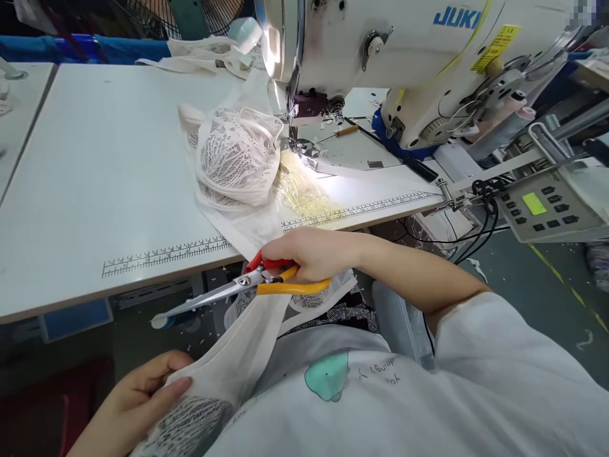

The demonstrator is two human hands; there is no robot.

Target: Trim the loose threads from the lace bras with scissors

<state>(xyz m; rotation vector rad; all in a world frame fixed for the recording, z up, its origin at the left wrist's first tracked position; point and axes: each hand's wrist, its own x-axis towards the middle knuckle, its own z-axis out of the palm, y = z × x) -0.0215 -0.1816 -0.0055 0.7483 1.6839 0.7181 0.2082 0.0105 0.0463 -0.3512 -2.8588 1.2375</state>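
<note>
My right hand [316,251] is closed around scissors [233,289] with one red and one yellow handle. Their blades point left, out past the table's front edge. At lower left, my left hand [143,400] pinches the edge of a white lace bra piece [238,346] between thumb and fingers. This fabric stretches up and right beneath the scissors, over my lap. On the table lies another white lace bra [238,158], its cup facing up beside the needle area. A strip of white cloth runs from it down over the table edge toward my right hand.
A JUKI sewing machine [380,44] stands over the white table [95,158], which has a printed ruler along its front edge. Yellowish thread scraps [302,187] lie by the needle. A control panel [547,203] hangs at right. More white fabric [200,54] lies at the back.
</note>
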